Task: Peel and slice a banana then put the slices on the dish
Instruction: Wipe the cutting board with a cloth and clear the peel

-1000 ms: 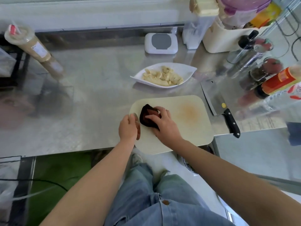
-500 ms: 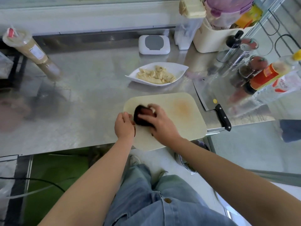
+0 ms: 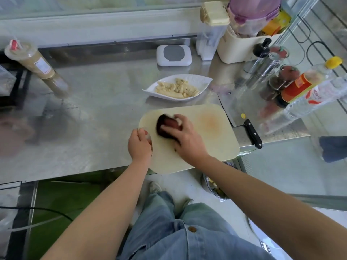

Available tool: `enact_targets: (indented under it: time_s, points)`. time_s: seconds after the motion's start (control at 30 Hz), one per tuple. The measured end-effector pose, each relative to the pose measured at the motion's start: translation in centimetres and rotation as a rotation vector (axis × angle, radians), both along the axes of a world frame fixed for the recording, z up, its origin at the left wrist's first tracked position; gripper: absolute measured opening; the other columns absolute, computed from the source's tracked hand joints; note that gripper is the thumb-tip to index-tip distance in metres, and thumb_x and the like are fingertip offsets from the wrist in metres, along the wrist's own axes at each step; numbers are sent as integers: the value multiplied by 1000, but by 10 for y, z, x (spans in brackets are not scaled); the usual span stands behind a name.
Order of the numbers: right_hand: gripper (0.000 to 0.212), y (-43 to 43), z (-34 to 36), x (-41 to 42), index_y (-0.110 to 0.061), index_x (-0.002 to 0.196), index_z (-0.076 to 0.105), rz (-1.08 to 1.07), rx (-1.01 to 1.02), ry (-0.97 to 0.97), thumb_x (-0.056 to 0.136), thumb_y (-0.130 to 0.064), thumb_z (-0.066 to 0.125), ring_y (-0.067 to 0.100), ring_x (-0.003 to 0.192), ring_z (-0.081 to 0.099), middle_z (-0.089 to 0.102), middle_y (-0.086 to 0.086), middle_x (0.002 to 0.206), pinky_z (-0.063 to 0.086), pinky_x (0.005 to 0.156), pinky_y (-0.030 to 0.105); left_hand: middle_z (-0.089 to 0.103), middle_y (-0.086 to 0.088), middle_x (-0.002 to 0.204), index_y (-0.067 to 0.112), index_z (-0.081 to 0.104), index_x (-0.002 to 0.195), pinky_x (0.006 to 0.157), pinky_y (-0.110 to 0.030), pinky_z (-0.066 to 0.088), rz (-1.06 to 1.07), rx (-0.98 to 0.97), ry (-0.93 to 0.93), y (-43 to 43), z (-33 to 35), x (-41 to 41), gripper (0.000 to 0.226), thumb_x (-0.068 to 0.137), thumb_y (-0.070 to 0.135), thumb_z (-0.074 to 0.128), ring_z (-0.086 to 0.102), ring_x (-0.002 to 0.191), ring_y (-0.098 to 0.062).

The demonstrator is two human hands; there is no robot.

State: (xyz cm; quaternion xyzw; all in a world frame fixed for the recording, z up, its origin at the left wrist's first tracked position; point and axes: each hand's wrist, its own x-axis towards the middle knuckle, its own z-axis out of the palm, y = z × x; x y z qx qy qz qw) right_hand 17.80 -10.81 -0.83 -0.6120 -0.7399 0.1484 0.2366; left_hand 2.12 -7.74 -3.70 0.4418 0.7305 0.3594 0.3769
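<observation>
As slices [image 3: 176,89] rest, grip [image 3: 185,136] holds cloth [image 3: 163,127].

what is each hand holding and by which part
The right hand holds a dark cloth, fingers curled over its top, on the cutting board. The left hand grips the board's left edge.

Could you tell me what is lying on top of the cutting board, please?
A dark cloth, held down by the right hand, and an orange stain. Beneath cloth and hand the cutting board is hidden.
</observation>
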Motion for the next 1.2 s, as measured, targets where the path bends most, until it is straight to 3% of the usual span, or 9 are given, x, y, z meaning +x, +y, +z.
enact_targets:
  time_s: [0.2,0.4,0.53,0.63,0.8,0.9,1.0,1.1,1.2]
  points:
    - [54,-4,-18,39,-23,122,65,-77,-33,-90,72,-6,57,37,107,50,52,15,125,55,64,41,61,-12,80,19,54,81,74,-48,54,41,24,-60,2,8,-2,33,101,33,32,61,78,-31]
    - [50,-21,-25,107,-20,135,52,-612,-222,60,87,-3,50,35,116,41,41,16,128,44,91,41,58,-6,80,8,57,90,74,-39,49,-14,98,0,1,15,-10,37,103,30,30,56,78,-23]
    - [55,-25,0,88,-22,133,55,-338,-8,211,82,1,51,26,120,44,43,10,132,41,99,31,60,-8,80,12,58,91,71,-39,48,-82,113,32,5,19,-2,36,102,32,31,57,77,-25]
    - [57,-31,2,75,-22,131,57,-69,-25,83,78,0,56,25,123,43,44,8,135,47,89,31,62,-10,78,20,58,86,67,-45,51,-120,83,-31,4,21,14,34,97,39,32,58,73,-28]
    - [53,-63,-10,109,-21,133,53,-448,-71,37,82,-7,56,32,113,47,45,11,129,51,82,43,62,-12,79,25,60,83,63,-38,47,-180,16,-80,-2,32,20,32,98,39,35,55,68,-25]
    - [53,-80,-2,131,-28,137,42,-770,-220,162,87,-28,57,29,103,54,44,8,128,51,82,40,63,-12,78,23,61,89,59,-33,46,-243,-27,-79,-2,40,22,31,99,37,36,55,66,-24]
    - [65,-94,3,148,-35,125,42,-903,-373,437,72,-60,69,25,74,67,67,-2,96,57,66,36,63,-10,77,20,62,98,55,-29,45,-348,-53,-38,-5,54,33,31,101,35,36,56,63,-22]
    - [55,-109,-1,167,-12,108,58,-992,-575,735,69,-42,82,26,59,69,72,5,75,60,61,39,64,-9,72,14,63,108,50,-25,41,-399,-161,-89,-7,69,45,35,101,38,39,54,54,-19]
    - [39,-125,-10,177,-2,103,60,-1111,-585,934,78,-27,78,19,46,61,66,9,64,56,52,31,70,-7,79,18,65,109,64,-30,47,-443,-420,-520,-14,84,43,64,89,71,34,63,69,-22]
